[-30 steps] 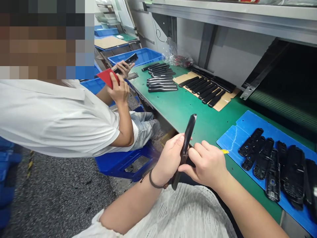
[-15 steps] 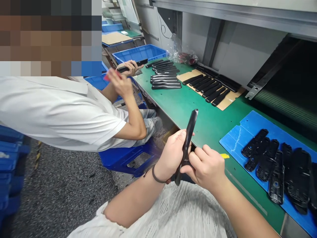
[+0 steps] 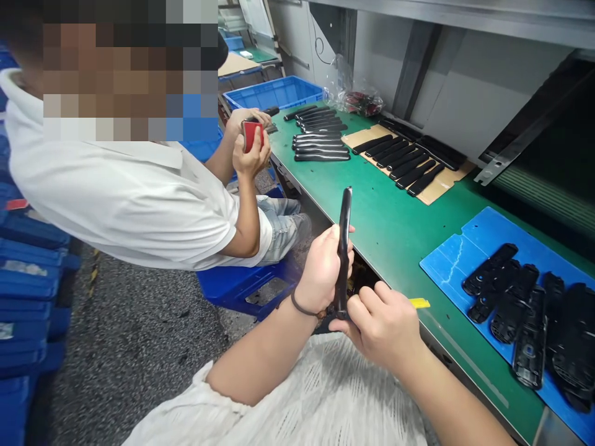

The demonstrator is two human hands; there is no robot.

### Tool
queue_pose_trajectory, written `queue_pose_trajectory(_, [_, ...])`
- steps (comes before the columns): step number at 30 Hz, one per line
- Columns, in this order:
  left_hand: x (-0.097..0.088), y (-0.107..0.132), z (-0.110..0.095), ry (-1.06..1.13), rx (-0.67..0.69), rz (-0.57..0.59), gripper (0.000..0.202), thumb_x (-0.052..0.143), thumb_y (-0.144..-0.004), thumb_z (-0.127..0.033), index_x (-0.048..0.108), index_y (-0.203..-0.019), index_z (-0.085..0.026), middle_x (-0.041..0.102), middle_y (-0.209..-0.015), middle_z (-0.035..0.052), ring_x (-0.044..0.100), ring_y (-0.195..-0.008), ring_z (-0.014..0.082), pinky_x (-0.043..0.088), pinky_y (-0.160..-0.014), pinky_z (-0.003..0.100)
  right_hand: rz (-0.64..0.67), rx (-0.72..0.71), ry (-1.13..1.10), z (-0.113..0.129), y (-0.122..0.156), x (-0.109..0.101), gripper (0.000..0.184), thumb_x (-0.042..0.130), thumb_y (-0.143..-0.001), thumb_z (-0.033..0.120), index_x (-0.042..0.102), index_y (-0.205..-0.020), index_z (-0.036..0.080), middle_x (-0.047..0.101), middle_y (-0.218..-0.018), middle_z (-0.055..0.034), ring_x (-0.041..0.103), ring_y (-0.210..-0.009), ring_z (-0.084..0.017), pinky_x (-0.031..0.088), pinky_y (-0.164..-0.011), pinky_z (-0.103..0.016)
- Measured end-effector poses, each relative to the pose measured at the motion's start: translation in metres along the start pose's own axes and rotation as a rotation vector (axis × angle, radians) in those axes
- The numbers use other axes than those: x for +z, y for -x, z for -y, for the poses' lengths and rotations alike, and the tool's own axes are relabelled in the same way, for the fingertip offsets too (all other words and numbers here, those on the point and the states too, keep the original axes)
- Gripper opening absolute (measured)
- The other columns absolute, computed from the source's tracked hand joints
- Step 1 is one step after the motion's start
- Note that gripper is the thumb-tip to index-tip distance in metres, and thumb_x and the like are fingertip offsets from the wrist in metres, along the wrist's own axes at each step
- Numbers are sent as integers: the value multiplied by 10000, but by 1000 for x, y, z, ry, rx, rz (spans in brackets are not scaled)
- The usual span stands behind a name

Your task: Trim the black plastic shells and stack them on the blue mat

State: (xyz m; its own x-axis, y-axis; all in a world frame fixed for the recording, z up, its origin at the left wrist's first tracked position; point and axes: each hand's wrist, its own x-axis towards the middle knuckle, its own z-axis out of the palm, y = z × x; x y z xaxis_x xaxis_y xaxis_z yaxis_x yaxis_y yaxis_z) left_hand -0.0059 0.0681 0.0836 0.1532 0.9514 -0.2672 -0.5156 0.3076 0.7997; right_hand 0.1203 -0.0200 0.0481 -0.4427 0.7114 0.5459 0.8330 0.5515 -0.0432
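My left hand (image 3: 320,269) is closed around a long, glossy black plastic handle piece (image 3: 344,238), held nearly upright in front of my lap. Close against its lower end, my right hand (image 3: 385,319) is closed, thumb towards the piece. Out of the right fist sticks the yellow end of a slim tool (image 3: 421,303); its working end is hidden by my fingers and the piece. Similar black pieces lie in rows on the green table (image 3: 320,192) and on a cardboard sheet (image 3: 439,194).
Black moulded housings (image 3: 530,334) lie on a blue plastic sheet (image 3: 446,254) at right. On my left a co-worker (image 3: 139,204) sits on a blue stool (image 3: 223,300), holding a red block (image 3: 253,135) and a black piece. A blue crate (image 3: 274,93) and a clear bag (image 3: 357,99) are farther back.
The black piece has turned more upright, and my right hand has moved slightly down along it. The co-worker's hand with the red block has shifted right. The view has shifted slightly.
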Motion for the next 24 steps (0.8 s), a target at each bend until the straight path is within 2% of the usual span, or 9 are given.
queue_pose_trajectory(7, [-9, -17, 3, 76, -31, -210, 317, 405, -1102, -400, 587, -1021, -153, 390, -625, -76, 299, -406, 50, 235, -356, 159, -94, -17, 77, 4, 10, 14, 433, 544, -1043, 528, 510, -741, 220, 430, -639, -4, 321, -665, -188, 155, -607, -387])
queue_pose_trajectory(11, [-22, -25, -2, 98, -32, -254, 328, 394, -1105, -398, 586, -1018, -147, 395, -618, -74, 309, -400, 50, 224, -357, 164, -89, 139, -35, 3, 16, 20, 405, 518, -1050, 542, 590, -1098, 147, 555, -776, -40, 446, -731, -204, 310, -616, -351])
queue_pose_trajectory(14, [-31, -28, -5, 122, -1, -275, 325, 402, -1103, -396, 589, -1016, -144, 410, -615, -71, 334, -401, 53, 237, -358, 165, 41, 195, 0, -1, 21, 28, 275, 487, -1042, 219, 541, -1303, 149, 609, -899, -80, 530, -794, -225, 363, -606, -338])
queue_pose_trajectory(16, [-35, -30, -6, 141, 17, -282, 328, 407, -1103, -396, 595, -1016, -141, 413, -611, -70, 347, -402, 55, 243, -359, 166, 198, 185, 89, -4, 24, 34, 585, 482, -903, 3, 514, -1428, 260, 598, -860, -47, 540, -727, -215, 318, -545, -327])
queue_pose_trajectory(17, [-36, -31, -7, 150, 20, -285, 331, 408, -1103, -395, 598, -1016, -139, 417, -609, -69, 351, -402, 57, 246, -359, 168, 278, 196, 126, -5, 25, 36, 752, 494, -841, -40, 468, -1500, 322, 589, -833, -32, 539, -687, -210, 296, -520, -321])
queue_pose_trajectory(19, [-37, -31, -7, 164, 11, -302, 334, 406, -1103, -387, 601, -1007, -134, 428, -606, -65, 353, -400, 59, 247, -360, 173, 374, 266, 103, -5, 25, 37, 931, 557, -808, -24, 314, -1621, 358, 603, -834, -25, 566, -670, -215, 318, -499, -309])
queue_pose_trajectory(21, [-35, -31, -5, 174, -5, -334, 321, 416, -1100, -376, 596, -984, -136, 434, -602, -63, 354, -397, 60, 245, -360, 176, 349, 358, -80, -3, 20, 34, 913, 641, -870, 107, 221, -1663, 278, 664, -945, -61, 640, -783, -244, 449, -568, -320])
queue_pose_trajectory(22, [-33, -30, -3, 181, -10, -349, 311, 422, -1097, -371, 589, -971, -141, 436, -600, -63, 354, -395, 61, 245, -360, 177, 307, 394, -213, 0, 17, 31, 861, 672, -905, 199, 244, -1650, 240, 686, -1026, -86, 666, -863, -255, 511, -646, -338])
queue_pose_trajectory(24, [-31, -30, 3, 201, -23, -347, 292, 444, -1087, -374, 577, -954, -151, 426, -597, -66, 347, -394, 65, 247, -360, 178, 209, 430, -485, 5, 8, 24, 638, 695, -943, 336, 447, -1520, 221, 699, -1103, -95, 680, -934, -240, 552, -761, -346])
